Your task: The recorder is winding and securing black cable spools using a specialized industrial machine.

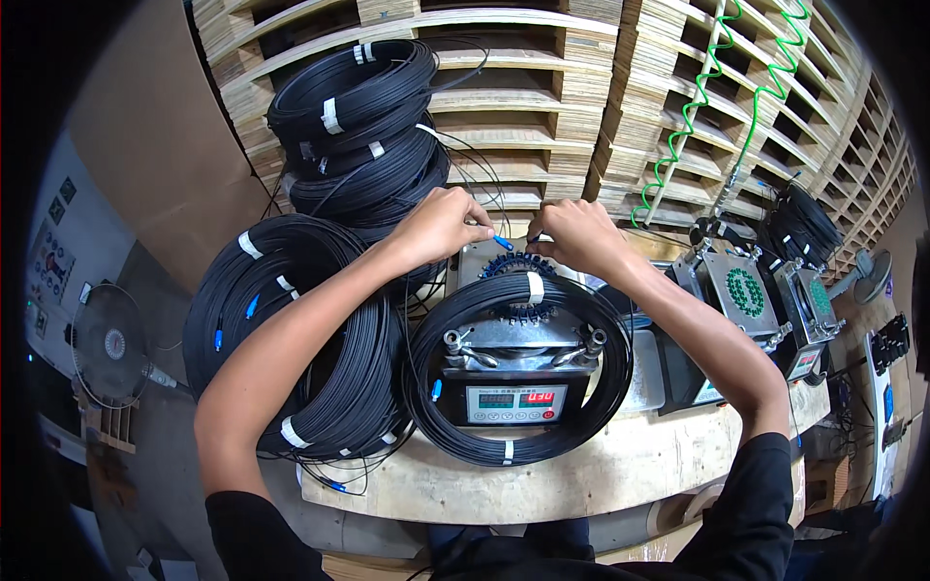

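Here, both hands meet at the upper centre of the frame, above a small metal machine (pixel 516 363) that sits on a pale wooden surface (pixel 601 474). The left hand (pixel 441 225) has its fingers pinched shut on a small blue connector (pixel 503 242) at the end of a thin black cable. The right hand (pixel 572 235) is curled close opposite it, fingertips drawn together just beside the connector; whether it actually grips anything I cannot tell. Directly below the hands, at the back of the machine, is a ring of blue fixtures (pixel 518 266).

A coil of black cable (pixel 518 373), bound with white tape strips, lies around the machine, circling its front panel with two red digit displays (pixel 516 400). A blue connector end pokes out at the coil's left inner edge.

Left of centre, a large stack of black cable coils (pixel 291 339) rests at the left end of the surface, under the left forearm. Two more coils (pixel 358 126) are piled in the upper left centre, against wooden pallets (pixel 581 107) that fill the upper background. A green spiral hose (pixel 697 107) hangs in the upper right. At right of frame stand two similar machines with green round fixtures (pixel 746 290). A small fan (pixel 111 344) stands at far left.
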